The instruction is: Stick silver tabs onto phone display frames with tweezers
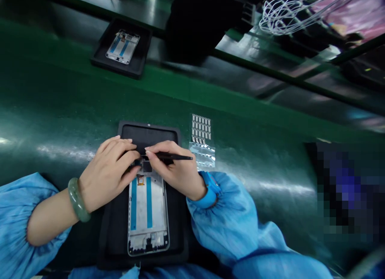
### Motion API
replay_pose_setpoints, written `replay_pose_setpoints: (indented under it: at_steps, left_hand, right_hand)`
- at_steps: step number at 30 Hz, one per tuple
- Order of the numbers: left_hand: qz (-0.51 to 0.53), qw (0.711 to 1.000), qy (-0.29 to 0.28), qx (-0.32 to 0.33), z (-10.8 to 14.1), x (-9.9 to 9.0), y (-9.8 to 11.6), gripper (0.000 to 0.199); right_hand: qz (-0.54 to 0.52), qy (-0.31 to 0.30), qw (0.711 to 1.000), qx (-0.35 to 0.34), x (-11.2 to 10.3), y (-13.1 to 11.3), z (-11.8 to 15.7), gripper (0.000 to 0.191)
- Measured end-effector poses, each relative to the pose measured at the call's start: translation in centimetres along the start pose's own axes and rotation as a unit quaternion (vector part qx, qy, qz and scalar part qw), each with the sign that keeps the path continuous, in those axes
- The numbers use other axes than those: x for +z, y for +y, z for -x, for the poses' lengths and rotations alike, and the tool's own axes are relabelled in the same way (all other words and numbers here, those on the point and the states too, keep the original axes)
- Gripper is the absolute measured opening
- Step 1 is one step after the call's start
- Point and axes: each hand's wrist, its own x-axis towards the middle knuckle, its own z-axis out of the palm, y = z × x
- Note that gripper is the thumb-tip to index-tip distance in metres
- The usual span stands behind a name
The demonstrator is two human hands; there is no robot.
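A phone frame [156,206] with two blue adhesive strips lies in a black tray [111,235], its top end partly hidden by my hands. My right hand [173,170] is pinched around dark tweezers [177,156], whose thin tip points left over the frame's upper end. Across from it, my left hand [111,166] has its thumb and index finger closed at the frame's upper left edge. Whatever sits between those fingers is too small and hidden to name. A small orange flex piece [141,180] shows on the frame just below them.
On the green bench [255,150], a sheet of small metallic pieces [201,128] lies to the right of the tray. Farther back, a second black tray [99,58] holds another phone frame [128,50]. Bundled white cables [282,16] hang at the upper right.
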Motion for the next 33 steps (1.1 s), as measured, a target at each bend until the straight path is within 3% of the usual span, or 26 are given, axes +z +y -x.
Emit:
replay_pose_setpoints:
  at_steps: [8, 12, 20, 27, 33]
  left_hand:
    - [-0.031, 0.999, -0.012, 0.031, 0.3, -0.6, 0.7, 0.017]
    - [-0.033, 0.999, -0.01, 0.032, 0.3, -0.6, 0.7, 0.015]
    - [0.009, 1.0, -0.022, 0.007, 0.5, -0.7, 0.4, 0.009]
    - [0.016, 0.999, -0.049, 0.007, 0.6, -1.0, 0.3, 0.008]
    - [0.02, 0.998, -0.051, 0.009, 0.6, -1.3, 0.5, 0.01]
  right_hand:
    - [0.051, -0.004, 0.997, -0.057, 0.5, -0.4, 0.2, 0.005]
    - [0.058, -0.009, 0.998, -0.024, 0.4, -0.5, -0.1, 0.004]
    - [-0.103, 0.03, 0.986, 0.13, -0.4, 0.2, -0.3, 0.012]
    - [-0.093, 0.018, 0.992, 0.088, -0.7, 0.0, 0.0, 0.009]
    - [-0.123, -0.016, 0.992, -0.031, -0.6, 0.2, 0.5, 0.009]
